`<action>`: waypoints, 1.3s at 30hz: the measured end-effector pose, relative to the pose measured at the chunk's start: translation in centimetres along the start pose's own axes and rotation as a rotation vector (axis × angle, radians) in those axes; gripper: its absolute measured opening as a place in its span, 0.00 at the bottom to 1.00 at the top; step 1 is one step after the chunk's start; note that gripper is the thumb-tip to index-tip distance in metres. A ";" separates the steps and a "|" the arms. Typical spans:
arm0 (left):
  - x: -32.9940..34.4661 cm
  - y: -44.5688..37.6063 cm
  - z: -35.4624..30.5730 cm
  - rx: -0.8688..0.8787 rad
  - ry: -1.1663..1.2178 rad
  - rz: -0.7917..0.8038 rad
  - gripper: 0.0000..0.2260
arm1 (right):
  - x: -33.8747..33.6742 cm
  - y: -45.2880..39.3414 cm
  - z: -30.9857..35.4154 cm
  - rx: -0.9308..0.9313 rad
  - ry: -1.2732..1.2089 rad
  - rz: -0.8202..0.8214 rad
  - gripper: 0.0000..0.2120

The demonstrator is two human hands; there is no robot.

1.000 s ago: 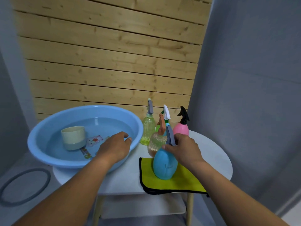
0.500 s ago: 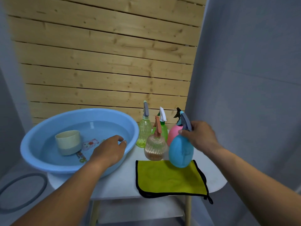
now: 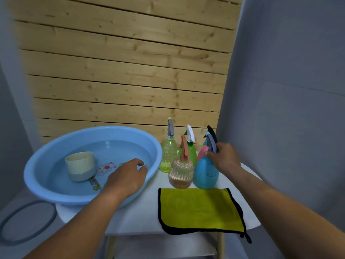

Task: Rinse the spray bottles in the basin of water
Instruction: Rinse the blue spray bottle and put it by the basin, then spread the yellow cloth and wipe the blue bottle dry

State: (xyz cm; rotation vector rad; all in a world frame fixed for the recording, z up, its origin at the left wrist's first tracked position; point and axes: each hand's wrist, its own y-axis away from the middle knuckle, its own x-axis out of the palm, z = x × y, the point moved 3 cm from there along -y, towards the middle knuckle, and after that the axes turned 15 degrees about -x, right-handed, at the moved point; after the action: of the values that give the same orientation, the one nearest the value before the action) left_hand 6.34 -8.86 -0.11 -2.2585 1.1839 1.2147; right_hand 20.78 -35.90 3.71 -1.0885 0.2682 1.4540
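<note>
Head view. Background: horizontal pine planks [image 3: 130, 75], knotty and unfinished, with grey fabric panels to either side. Work surface: a small white round table [image 3: 141, 217], smooth and matt.

My left hand [image 3: 125, 179] rests on the near rim of the blue basin [image 3: 33, 176], fingers loosely curled over the edge and thumb outside; it steadies the basin and holds nothing else. Beyond that hand, in the shallow water, stands a beige cup [image 3: 80, 165].

My right hand [image 3: 225, 157] is closed round the neck and grey trigger head of the blue bottle [image 3: 205, 174], which sits just beyond the far edge of the yellow cloth [image 3: 199, 208]; I cannot tell whether its base touches the table. Directly left of this hand is the ribbed amber bottle [image 3: 180, 171]; beyond it stand the pale green bottle [image 3: 169, 154], the dark green bottle [image 3: 191, 152] and, mostly hidden, the pink bottle [image 3: 201, 153].

Assessment: these are thin, rigid plastic shells, bulbous and glossy. The blue one is opaque, so its fill cannot be read. Wet, the round bodies should turn slippery; the narrow neck under the trigger is the surest hold, with the body supported when submerged. The cloth looks soft, plush and absorbent, edged in black.
</note>
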 end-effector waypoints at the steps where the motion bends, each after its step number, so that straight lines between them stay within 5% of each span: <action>1: 0.0 0.0 0.0 -0.003 0.008 0.002 0.16 | 0.3 0.0 0.0 0.000 -0.001 0.000 0.08; 39: -0.1 0.2 0.2 0.007 0.012 0.004 0.16 | 2.0 1.2 -0.2 0.071 -0.233 -0.112 0.10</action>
State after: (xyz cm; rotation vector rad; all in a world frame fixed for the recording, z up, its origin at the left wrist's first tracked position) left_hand 6.03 -8.85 -0.12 -2.2625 1.1953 1.1976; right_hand 20.22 -35.02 1.61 -0.8541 0.0913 1.4441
